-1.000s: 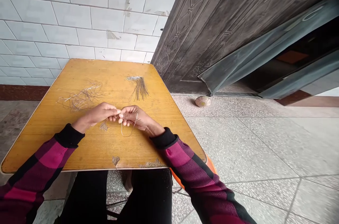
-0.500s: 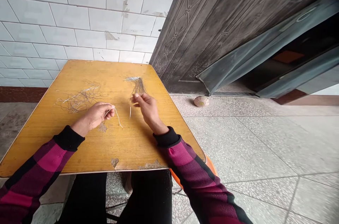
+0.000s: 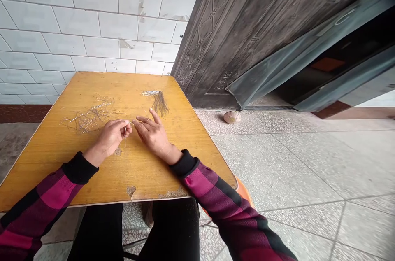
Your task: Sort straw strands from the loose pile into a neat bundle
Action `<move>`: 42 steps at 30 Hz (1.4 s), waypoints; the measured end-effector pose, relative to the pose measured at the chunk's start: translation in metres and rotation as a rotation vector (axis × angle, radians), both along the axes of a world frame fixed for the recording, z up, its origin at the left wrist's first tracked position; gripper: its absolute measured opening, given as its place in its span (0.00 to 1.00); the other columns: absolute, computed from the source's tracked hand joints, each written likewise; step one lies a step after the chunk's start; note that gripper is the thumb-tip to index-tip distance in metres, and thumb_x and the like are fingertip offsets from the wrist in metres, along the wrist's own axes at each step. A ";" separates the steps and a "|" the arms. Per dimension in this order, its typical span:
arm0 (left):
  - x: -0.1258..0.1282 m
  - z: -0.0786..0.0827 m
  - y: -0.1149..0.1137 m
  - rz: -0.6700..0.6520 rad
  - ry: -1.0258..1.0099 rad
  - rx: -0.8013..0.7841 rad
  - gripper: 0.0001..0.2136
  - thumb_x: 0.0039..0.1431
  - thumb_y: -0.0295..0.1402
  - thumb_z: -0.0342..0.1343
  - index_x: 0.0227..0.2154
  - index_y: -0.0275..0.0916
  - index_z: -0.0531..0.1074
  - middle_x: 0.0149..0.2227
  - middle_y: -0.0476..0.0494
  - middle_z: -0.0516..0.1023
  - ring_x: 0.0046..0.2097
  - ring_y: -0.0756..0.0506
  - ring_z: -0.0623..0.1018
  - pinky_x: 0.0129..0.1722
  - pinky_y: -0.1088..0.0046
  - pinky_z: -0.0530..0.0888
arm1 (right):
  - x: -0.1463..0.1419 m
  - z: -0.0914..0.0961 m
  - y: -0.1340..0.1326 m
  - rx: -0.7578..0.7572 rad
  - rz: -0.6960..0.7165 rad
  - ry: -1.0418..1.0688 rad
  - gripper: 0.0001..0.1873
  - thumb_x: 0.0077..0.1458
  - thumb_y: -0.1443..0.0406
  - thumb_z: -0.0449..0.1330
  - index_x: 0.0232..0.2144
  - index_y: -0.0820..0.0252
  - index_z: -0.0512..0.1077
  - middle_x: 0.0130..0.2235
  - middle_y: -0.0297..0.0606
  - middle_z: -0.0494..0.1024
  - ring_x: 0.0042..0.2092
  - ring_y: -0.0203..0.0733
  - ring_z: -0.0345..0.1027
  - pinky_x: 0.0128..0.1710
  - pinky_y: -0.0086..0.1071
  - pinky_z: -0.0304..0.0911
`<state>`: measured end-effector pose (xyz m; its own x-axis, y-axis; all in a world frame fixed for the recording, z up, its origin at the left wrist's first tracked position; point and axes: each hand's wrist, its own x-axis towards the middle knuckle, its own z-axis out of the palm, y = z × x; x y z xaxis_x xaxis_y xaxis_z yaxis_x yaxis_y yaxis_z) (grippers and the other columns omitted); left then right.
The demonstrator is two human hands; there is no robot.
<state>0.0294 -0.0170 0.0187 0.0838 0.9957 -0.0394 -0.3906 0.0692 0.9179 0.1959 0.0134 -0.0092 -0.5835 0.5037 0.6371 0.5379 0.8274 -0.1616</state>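
My left hand (image 3: 111, 135) is closed, pinching a thin pale wire (image 3: 125, 137) whose loose end hangs below the fingertips. Another short stretch of the strand bridges the gap to my right hand (image 3: 153, 134). The foremost fingertips of that hand are pressed together at the strand, while its other fingers stretch away from the table edge; its thumb is mostly hidden. Left of my left hand lies a loose tangle of thin wires (image 3: 89, 117). Beyond my right hand is a neater bundle of wires (image 3: 159, 102), bent, with silvery ends to the left.
The yellow wooden table (image 3: 160, 170) has chipped patches near its front edge. A white tiled wall (image 3: 92, 26) stands behind it. A dark carved door (image 3: 212, 47) and a ball (image 3: 232, 117) are to the right. Part of an orange seat (image 3: 243, 193) shows beside my right sleeve.
My right hand has moved left and nearer, from in front of the wire bundle to my left hand's fingertips. The view has shifted slightly. My left hand still pinches its wire.
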 end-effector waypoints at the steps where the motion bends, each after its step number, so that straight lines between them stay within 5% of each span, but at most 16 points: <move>1: -0.001 0.000 0.000 0.014 -0.012 -0.001 0.07 0.47 0.31 0.58 0.19 0.36 0.68 0.22 0.48 0.70 0.26 0.52 0.69 0.27 0.74 0.64 | 0.002 -0.001 0.002 -0.001 0.002 -0.004 0.16 0.63 0.72 0.49 0.49 0.57 0.71 0.41 0.41 0.80 0.54 0.46 0.69 0.65 0.58 0.38; 6: -0.006 0.006 0.004 0.071 -0.037 0.004 0.06 0.46 0.29 0.57 0.18 0.36 0.67 0.21 0.49 0.69 0.26 0.52 0.69 0.28 0.74 0.65 | 0.009 0.002 0.008 -0.006 0.032 -0.039 0.17 0.62 0.74 0.49 0.49 0.58 0.69 0.40 0.41 0.80 0.51 0.45 0.71 0.65 0.56 0.40; 12: -0.016 0.013 0.007 0.117 -0.169 -0.052 0.05 0.44 0.26 0.57 0.18 0.35 0.68 0.21 0.50 0.69 0.26 0.53 0.70 0.26 0.77 0.65 | 0.018 0.006 0.013 -0.021 -0.001 -0.085 0.17 0.61 0.75 0.48 0.48 0.59 0.70 0.33 0.36 0.79 0.35 0.38 0.74 0.62 0.48 0.52; 18: -0.021 0.018 0.010 0.170 -0.219 -0.053 0.06 0.44 0.24 0.57 0.17 0.34 0.66 0.20 0.50 0.68 0.25 0.54 0.69 0.24 0.80 0.64 | 0.022 0.004 0.013 -0.129 -0.093 -0.105 0.15 0.64 0.71 0.49 0.50 0.60 0.69 0.36 0.40 0.79 0.39 0.39 0.73 0.46 0.35 0.65; 25: -0.035 0.024 0.017 0.194 -0.258 -0.058 0.08 0.46 0.22 0.52 0.16 0.34 0.65 0.19 0.49 0.66 0.24 0.54 0.68 0.22 0.81 0.64 | 0.028 0.006 0.014 -0.187 -0.122 -0.137 0.17 0.64 0.70 0.49 0.51 0.61 0.69 0.36 0.40 0.80 0.35 0.36 0.72 0.34 0.27 0.61; 42: -0.073 0.038 0.029 0.200 -0.219 -0.016 0.13 0.54 0.24 0.48 0.15 0.35 0.63 0.18 0.49 0.64 0.22 0.54 0.66 0.20 0.81 0.63 | 0.045 0.011 0.029 -0.372 -0.120 -0.111 0.15 0.60 0.70 0.51 0.44 0.61 0.75 0.35 0.42 0.81 0.34 0.39 0.74 0.36 0.31 0.64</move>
